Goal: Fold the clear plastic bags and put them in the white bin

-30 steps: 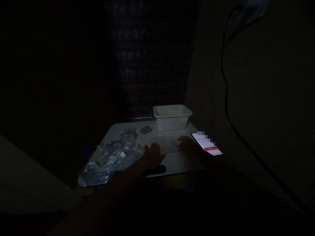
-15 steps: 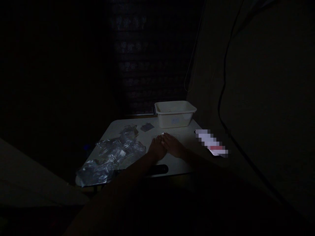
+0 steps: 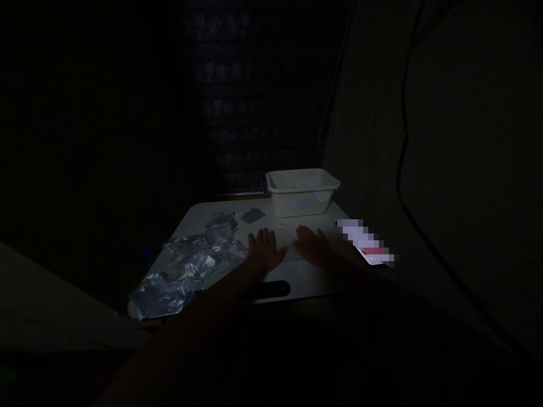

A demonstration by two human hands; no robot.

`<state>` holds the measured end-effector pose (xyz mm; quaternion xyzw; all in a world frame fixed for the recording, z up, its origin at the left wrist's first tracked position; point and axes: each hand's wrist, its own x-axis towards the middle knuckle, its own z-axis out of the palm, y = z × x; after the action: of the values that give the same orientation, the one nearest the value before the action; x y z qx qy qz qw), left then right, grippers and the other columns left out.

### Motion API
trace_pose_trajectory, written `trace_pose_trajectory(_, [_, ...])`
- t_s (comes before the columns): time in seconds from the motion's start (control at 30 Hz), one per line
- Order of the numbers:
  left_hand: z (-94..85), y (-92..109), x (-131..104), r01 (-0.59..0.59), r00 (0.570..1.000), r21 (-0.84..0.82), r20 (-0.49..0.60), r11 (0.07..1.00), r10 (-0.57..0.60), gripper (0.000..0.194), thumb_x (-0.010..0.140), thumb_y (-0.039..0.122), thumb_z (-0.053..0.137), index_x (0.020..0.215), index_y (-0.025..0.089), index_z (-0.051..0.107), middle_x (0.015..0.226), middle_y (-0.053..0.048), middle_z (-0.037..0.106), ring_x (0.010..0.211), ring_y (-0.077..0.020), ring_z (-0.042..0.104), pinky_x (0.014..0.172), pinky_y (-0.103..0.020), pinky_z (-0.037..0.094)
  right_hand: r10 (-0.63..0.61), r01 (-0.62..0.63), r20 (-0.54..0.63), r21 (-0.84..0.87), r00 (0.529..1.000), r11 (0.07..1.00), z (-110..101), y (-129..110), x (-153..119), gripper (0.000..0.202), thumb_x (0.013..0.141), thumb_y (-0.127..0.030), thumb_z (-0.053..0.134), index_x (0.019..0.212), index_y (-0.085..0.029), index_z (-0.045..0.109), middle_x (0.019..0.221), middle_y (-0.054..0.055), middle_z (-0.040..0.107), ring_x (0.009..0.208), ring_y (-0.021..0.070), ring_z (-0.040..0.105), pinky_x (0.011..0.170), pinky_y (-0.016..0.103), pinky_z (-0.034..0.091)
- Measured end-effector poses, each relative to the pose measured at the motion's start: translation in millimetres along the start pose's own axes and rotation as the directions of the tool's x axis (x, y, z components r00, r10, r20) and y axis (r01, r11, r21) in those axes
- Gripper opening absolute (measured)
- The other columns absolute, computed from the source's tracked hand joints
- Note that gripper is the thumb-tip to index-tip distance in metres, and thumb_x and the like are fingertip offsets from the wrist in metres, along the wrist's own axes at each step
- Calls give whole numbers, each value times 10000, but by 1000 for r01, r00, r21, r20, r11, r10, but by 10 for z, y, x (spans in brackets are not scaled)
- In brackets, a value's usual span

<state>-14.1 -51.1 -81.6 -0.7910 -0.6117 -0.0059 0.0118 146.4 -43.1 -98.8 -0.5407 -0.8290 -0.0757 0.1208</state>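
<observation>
My left hand (image 3: 265, 250) lies palm down on the white table (image 3: 305, 282), its fingers spread. Across a small gap, my right hand (image 3: 313, 246) also rests flat with its fingers stretched out. Between and just beyond them is a thin clear plastic sheet or bag (image 3: 285, 234), faint against the tabletop. To the left of my left hand spreads a heap of crumpled clear plastic bags (image 3: 199, 265). A small flat greyish plastic piece (image 3: 253, 215) lies farther back. The dim light hides finer detail.
A cream plastic tub (image 3: 303, 202) stands at the table's back right. A bright, pixelated phone-like object (image 3: 362, 240) is at the right edge. In front of my hands' wrists is a dark handle slot (image 3: 271, 289). A dark cable (image 3: 403, 141) runs along the right wall.
My hands have moved apart from being together at the middle, the left going left and the right going right. The clear plastic between them now shows more. The view has shifted slightly.
</observation>
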Motion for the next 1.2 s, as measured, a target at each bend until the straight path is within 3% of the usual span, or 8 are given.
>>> trace_pose_trajectory(0.13, [-74,-90,-44,39,998,60,-53,997,-36,611,784,458,105,1229,62,239,1300,-150,207,1195,-262,126,929,-481,67,99,-103,-58,-82,993,991,32,157,-17,441,803,-356,221,1143,-137,396,1219,133,378,1139,239,294,903,511,150])
trace_pose_trajectory(0.23, [-144,-109,-45,-18,997,62,-77,998,22,544,804,377,121,1234,61,227,1304,-133,206,1200,-227,122,947,-440,81,189,-195,-69,-97,980,976,-21,169,40,437,808,-325,189,1141,-135,398,1209,132,393,1146,218,286,910,496,155])
trace_pose_trajectory(0.47, [-111,79,51,-157,986,-3,-46,988,157,514,810,328,158,1231,39,219,1297,-145,219,1189,-208,175,938,-366,175,51,-49,41,-48,998,998,-107,-73,140,445,817,-316,173,1176,-120,348,1255,107,332,1149,181,285,907,426,229])
trace_pose_trajectory(0.57, [-47,113,48,-150,989,12,-9,989,150,519,810,337,166,1221,29,240,1292,-155,225,1187,-222,175,938,-373,165,2,1,53,-61,999,998,-61,-96,104,453,817,-336,173,1176,-121,347,1257,111,327,1154,190,275,905,446,219])
trace_pose_trajectory(0.8, [3,92,-4,-54,999,26,8,998,54,607,789,450,152,1230,40,226,1291,-176,213,1191,-260,143,919,-461,134,26,-28,-23,-125,999,992,80,158,-13,452,810,-345,201,1175,-124,352,1250,138,328,1148,243,277,874,518,208])
trace_pose_trajectory(0.93, [-41,71,-18,-8,998,53,-64,999,12,610,783,459,162,1213,39,264,1279,-188,234,1177,-293,163,897,-514,120,73,-80,-51,-136,996,987,66,293,-79,440,812,-331,188,1164,-144,374,1233,146,353,1148,252,276,869,539,194])
trace_pose_trajectory(1.03, [-151,51,-57,-176,968,112,-160,978,193,502,783,384,248,1179,87,329,1251,-167,304,1149,-286,234,883,-517,156,52,-54,-14,-146,999,988,-24,344,-107,402,814,-292,202,1125,-167,424,1232,134,360,1158,262,252,863,556,179])
trace_pose_trajectory(1.2, [-349,156,-195,-591,790,177,-68,787,609,271,760,243,331,818,117,563,864,-116,581,828,-193,517,741,-337,366,65,-65,-4,-146,998,987,-209,318,-121,390,821,-228,190,1112,-137,432,1239,145,345,1156,263,251,854,543,201])
